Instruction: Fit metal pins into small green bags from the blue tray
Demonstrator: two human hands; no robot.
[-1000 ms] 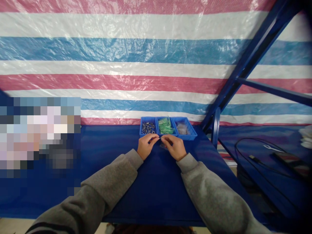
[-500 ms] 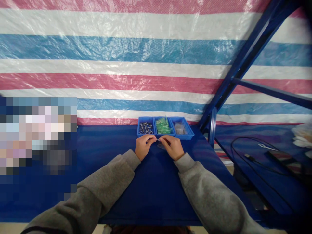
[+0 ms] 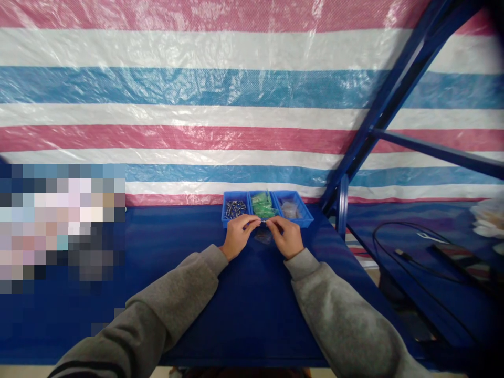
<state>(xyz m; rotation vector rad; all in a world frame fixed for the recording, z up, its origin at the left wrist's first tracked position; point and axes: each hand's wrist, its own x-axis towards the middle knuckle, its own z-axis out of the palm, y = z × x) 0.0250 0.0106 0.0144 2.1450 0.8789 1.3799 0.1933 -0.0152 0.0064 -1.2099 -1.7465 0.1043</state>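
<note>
My left hand and my right hand meet just in front of the blue bins, both closed in a pinch. Between their fingertips is a small silvery metal part, too small to name exactly. Beneath the fingers a clear plastic bag lies on the blue table. Behind my left hand, the left bin contains several small metal pieces. Green packets fill the middle bin, and clear plastic bags lie in the right one.
A blue metal frame rises at the right edge of the table. Beyond it, a black cable and a white flower are on another blue surface. A striped plastic sheet hangs behind. The left side is pixelated.
Both hands have shifted slightly right, still pinching at the small metal part. More of the clear bag beneath them shows. The camera view has tilted a little.
</note>
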